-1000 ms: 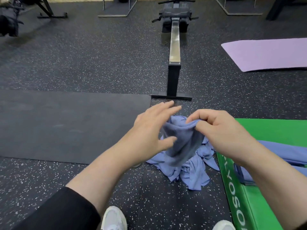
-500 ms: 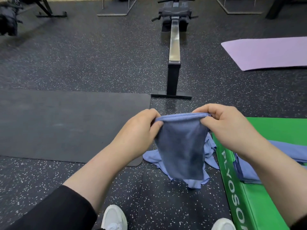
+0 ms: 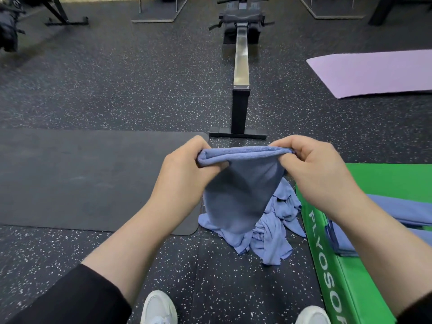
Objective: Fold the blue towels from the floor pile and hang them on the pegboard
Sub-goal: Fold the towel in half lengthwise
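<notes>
In front of you, head view: both your hands hold one blue towel (image 3: pixel 243 190) up over the floor (image 3: pixel 140 90). Your left hand (image 3: pixel 184 171) grips the towel's top left corner, fingers (image 3: pixel 198 146) curled round the bunched edge, thumb pressed under it. Your right hand (image 3: pixel 315 169) pinches the top right corner, fingers curled over the hem. The top edge is stretched level between the two hands and looks doubled over; the rest hangs down in a tapering sheet.

Behind and below the hanging towel, the pile of blue towels (image 3: pixel 273 232) lies crumpled on the speckled floor, between the dark mat (image 3: pixel 81 178) on your left and the green pad (image 3: pixel 364 277) on your right. The pile's right edge touches the pad's side. White lettering runs along that side, partly cut off.

On top of the green pad, partly hidden by your right forearm, flat blue towels (image 3: pixel 402 211) lie stacked; how many, cannot tell.

Straight ahead, a rowing machine (image 3: pixel 240 66) runs away from you, its black foot just beyond the towel's top edge. A purple mat (image 3: pixel 374 71) lies far right. Two white shoes, left shoe (image 3: pixel 159 307) and right shoe (image 3: pixel 312 315), show at the bottom edge. A black sleeve (image 3: pixel 70 298) covers your left upper forearm.
</notes>
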`<action>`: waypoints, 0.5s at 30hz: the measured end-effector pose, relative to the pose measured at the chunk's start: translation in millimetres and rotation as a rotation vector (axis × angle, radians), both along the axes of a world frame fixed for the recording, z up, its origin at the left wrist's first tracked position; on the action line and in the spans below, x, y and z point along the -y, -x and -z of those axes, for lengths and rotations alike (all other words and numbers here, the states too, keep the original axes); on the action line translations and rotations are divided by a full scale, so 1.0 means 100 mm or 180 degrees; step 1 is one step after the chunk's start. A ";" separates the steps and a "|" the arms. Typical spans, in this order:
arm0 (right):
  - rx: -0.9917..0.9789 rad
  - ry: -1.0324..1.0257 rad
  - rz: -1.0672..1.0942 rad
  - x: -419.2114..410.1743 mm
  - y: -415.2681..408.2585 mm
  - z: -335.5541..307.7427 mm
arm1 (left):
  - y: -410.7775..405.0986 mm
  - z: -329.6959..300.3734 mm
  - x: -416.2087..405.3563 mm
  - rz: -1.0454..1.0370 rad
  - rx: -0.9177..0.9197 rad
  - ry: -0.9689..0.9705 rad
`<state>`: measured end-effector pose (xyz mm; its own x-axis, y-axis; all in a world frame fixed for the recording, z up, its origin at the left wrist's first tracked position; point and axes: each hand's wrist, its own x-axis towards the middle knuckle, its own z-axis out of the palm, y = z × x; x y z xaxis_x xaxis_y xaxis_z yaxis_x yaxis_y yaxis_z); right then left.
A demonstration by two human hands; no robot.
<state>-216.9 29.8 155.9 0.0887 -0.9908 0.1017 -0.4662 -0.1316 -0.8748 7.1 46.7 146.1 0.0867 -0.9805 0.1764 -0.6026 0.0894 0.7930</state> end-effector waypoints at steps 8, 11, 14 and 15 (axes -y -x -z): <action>-0.0055 -0.0074 -0.0212 -0.02 -0.03 0.02 | 0.07 -0.03 -0.02 0.0061 -0.0462 -0.0242; -0.0198 -0.0173 -0.0124 -0.02 -0.07 0.08 | 0.11 0.03 -0.03 -0.0131 -0.0355 -0.0386; -0.0252 -0.0305 -0.0053 -0.03 -0.11 0.14 | 0.16 0.09 -0.06 -0.0207 -0.0343 -0.0607; -0.0264 -0.0336 -0.0068 -0.03 -0.13 0.15 | 0.18 0.10 -0.08 -0.0192 -0.0279 -0.0671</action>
